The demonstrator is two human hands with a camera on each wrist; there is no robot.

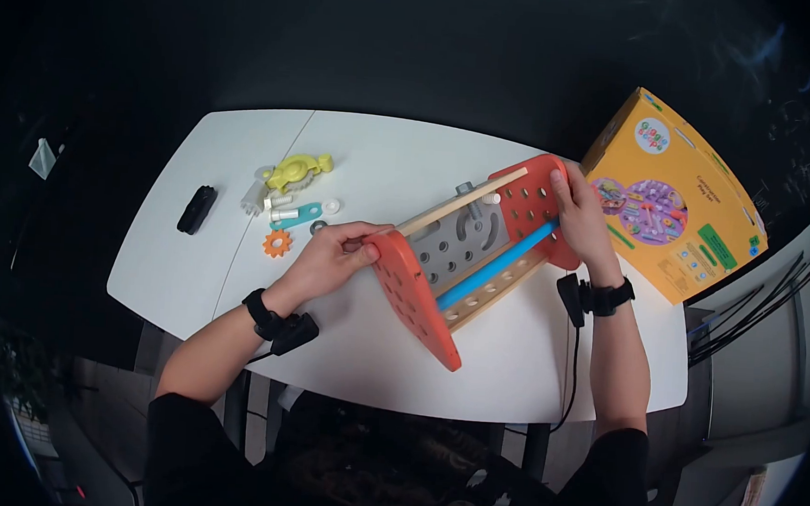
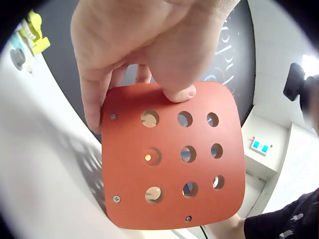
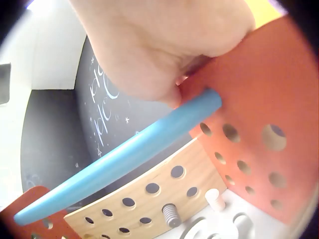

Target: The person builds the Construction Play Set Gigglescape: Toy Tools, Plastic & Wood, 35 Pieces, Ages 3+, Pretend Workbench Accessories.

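Both hands hold a toy tool box with two orange-red end panels full of holes, tilted over the white table. My left hand [image 1: 324, 262] grips the top edge of the near-left end panel [image 2: 169, 164], thumb on its outer face. The right hand [image 1: 585, 225] grips the other end panel [image 1: 527, 205] by its upper edge. Between the panels run a blue rod [image 1: 499, 265] and wooden side slats [image 3: 149, 191]. A grey plate [image 1: 461, 247] with holes forms the inside. A grey screw [image 3: 171, 215] and a white peg [image 3: 215, 199] stick out inside the box.
Left of the box lie a yellow toy piece [image 1: 297, 171], a teal strip [image 1: 301, 216], an orange gear [image 1: 277, 242] and white pieces. A black object [image 1: 197, 210] sits farther left. On the right stands a yellow packaging box [image 1: 696, 187]. A cable [image 1: 575, 375] hangs from the right wrist.
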